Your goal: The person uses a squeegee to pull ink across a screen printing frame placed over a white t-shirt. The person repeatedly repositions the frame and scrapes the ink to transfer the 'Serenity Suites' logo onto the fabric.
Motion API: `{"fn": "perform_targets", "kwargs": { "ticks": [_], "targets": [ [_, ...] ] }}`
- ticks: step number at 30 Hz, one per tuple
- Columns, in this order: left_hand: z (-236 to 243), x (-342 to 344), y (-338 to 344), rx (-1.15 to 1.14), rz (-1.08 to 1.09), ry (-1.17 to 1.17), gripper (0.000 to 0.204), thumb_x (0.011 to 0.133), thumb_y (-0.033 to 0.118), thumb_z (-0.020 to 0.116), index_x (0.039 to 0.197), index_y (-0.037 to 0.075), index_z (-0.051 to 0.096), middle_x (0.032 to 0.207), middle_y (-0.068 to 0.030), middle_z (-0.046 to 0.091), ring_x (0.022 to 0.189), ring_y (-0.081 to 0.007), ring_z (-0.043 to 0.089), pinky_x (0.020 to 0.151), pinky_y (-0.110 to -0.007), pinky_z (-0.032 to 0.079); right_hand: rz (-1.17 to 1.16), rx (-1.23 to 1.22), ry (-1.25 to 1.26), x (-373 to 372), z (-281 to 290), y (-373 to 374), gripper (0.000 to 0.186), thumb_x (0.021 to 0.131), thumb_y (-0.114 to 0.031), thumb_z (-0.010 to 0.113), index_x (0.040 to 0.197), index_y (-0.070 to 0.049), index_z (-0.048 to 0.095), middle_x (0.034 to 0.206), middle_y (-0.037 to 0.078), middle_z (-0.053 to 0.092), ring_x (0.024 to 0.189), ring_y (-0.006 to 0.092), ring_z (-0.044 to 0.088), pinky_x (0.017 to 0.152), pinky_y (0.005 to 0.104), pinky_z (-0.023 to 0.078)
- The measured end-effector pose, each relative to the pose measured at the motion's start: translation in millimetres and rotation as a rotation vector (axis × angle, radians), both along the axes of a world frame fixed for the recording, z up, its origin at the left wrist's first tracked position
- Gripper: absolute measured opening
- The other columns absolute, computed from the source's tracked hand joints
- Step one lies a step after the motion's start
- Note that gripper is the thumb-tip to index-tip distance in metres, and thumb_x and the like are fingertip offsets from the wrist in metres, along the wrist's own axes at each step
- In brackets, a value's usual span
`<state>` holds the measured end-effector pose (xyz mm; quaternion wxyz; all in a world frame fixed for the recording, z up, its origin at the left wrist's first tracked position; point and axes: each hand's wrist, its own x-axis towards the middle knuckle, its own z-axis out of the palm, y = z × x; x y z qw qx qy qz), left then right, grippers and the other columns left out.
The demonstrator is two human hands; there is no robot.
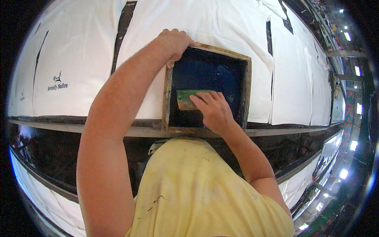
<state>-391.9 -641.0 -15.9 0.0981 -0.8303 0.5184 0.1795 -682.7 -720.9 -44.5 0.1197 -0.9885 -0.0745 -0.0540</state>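
Observation:
A wooden-framed printing screen with a dark mesh lies on white cloth in front of me. My left hand is closed on its far left corner, the thumb lower down on the left side. My right hand is inside the frame, fingers wrapped over a squeegee with a greenish upper part and a brownish lower part. The squeegee rests crosswise on the near half of the mesh, its right part hidden under my fingers.
White cloth pieces lie side by side along the dark table, one with a small dark print. More white cloth spreads to the right. A long wooden rail runs along the near edge. Lights and beams show at far right.

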Motion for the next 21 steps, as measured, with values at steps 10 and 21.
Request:
{"fn": "perform_targets", "kwargs": {
  "ticks": [10, 21],
  "targets": [
    [-1, 4, -1, -0.023, 0.009, 0.004, 0.138, 0.052, 0.009, 0.110, 0.169, 0.051, 0.052, 0.143, -0.0138, 0.071, 0.138, -0.0380, 0.068, 0.111, -0.053, 0.061, -0.194, 0.122, 0.076, 62, 30, -117, 0.050, 0.089, 0.005, 0.063, 0.132, -0.011, 0.082, 0.120, 0.018, 0.081, 0.115, 0.0422, 0.076, 0.104, 0.0534, 0.061],
    [4, -6, 2, -0.014, 0.044, 0.005, 0.134, 0.055, 0.004, 0.107, 0.170, 0.048, 0.053, 0.137, -0.0137, 0.072, 0.134, -0.0370, 0.069, 0.112, -0.053, 0.059, -0.075, 0.079, 0.020, -40, 18, -78, 0.049, 0.087, 0.008, 0.072, 0.131, -0.010, 0.083, 0.126, 0.014, 0.081, 0.118, 0.0327, 0.076, 0.103, 0.0477, 0.059]
  ]
}}
